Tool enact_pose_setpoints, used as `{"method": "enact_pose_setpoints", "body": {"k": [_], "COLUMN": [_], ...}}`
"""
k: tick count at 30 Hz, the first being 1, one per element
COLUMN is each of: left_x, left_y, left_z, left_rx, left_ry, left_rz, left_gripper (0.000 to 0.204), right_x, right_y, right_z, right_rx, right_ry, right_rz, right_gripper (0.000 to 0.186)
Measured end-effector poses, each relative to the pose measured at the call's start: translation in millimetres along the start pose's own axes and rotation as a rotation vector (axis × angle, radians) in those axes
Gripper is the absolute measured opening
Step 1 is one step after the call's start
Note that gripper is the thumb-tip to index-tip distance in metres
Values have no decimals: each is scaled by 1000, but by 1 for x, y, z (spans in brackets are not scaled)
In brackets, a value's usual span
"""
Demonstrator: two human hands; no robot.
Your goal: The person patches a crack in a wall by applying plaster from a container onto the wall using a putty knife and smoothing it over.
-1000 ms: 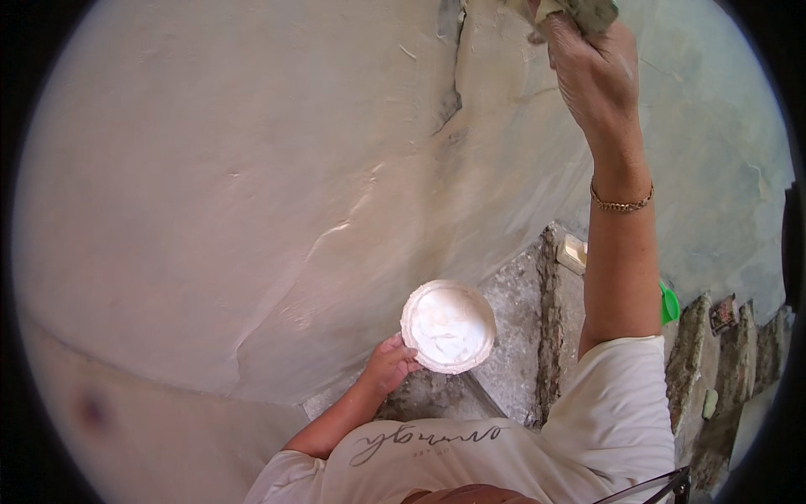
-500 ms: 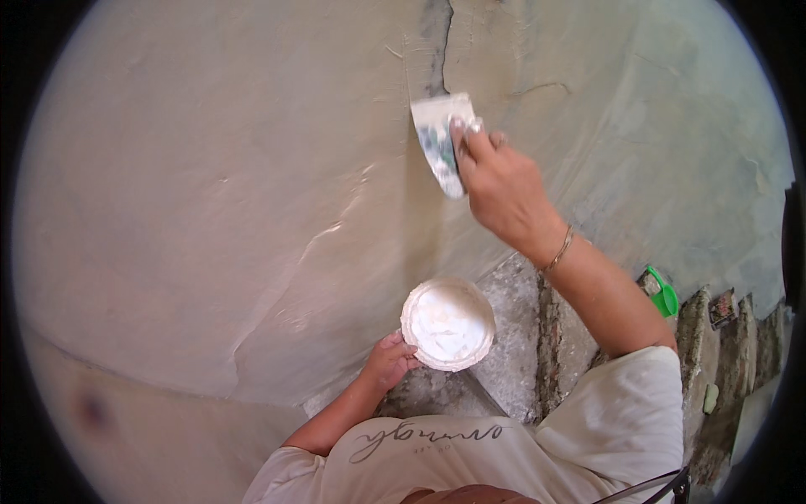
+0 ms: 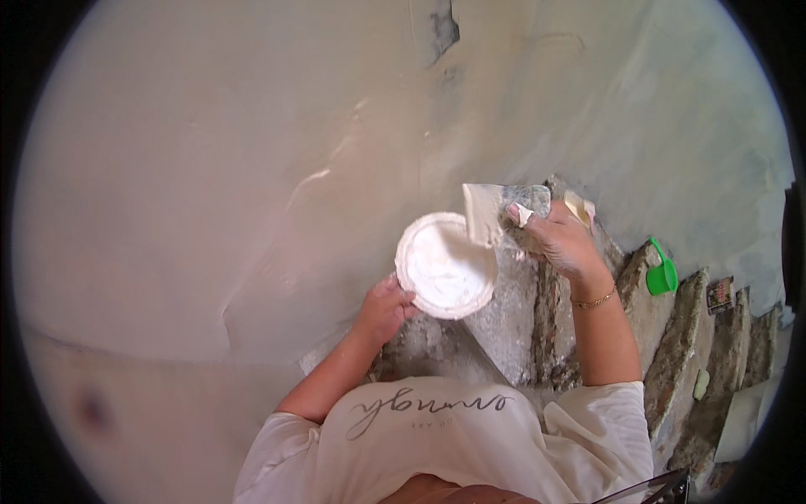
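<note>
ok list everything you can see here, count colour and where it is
wall: one, pale plastered, fills the upper and left of the view
damaged patch: one, dark, top of the wall
tub of filler: one, white, centre, held in front of the wall
putty knife: one, wide blade smeared white, at the tub's upper right rim
stone steps: several, rough grey, running down the right side
scoop: one, green, on a step at right
bracelet: one, gold-coloured chain, on the right wrist
shirt: one, white with dark script, bottom centre
left hand: holds the tub from below its left edge
right hand: grips the putty knife
</note>
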State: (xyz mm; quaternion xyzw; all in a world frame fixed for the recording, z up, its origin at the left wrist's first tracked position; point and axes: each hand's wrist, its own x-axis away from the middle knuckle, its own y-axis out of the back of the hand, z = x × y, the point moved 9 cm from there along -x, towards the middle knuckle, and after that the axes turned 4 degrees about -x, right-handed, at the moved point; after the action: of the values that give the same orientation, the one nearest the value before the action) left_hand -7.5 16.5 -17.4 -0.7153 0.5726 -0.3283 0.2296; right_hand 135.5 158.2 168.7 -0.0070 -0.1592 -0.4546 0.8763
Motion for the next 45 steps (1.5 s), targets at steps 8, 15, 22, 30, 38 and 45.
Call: {"method": "enact_pose_setpoints", "body": {"k": [8, 15, 22, 30, 38, 45], "left_x": [-4, -14, -19, -21, -23, -28], "left_y": [6, 12, 18, 15, 27, 23], "left_z": [5, 9, 12, 9, 7, 0], "left_rx": [-66, -35, 15, -30, -25, -101], "left_ry": [-8, -82, -109, -101, -141, -116], "left_rz": [30, 16, 27, 52, 23, 65], "left_gripper": [56, 45, 45, 46, 46, 43], "right_x": [-11, -28, -1, -61, -27, -43], "right_y": [-26, -55, -84, -48, -75, -92], "right_z": [-31, -66, -44, -44, -51, -52], "right_rx": [1149, 1283, 1157, 1295, 1131, 1192], "right_ry": [389, 288, 462, 339, 511, 456], "right_rz": [-43, -149, -124, -180, -128, -132], "right_gripper": [20, 15, 21, 18, 19, 15]}}
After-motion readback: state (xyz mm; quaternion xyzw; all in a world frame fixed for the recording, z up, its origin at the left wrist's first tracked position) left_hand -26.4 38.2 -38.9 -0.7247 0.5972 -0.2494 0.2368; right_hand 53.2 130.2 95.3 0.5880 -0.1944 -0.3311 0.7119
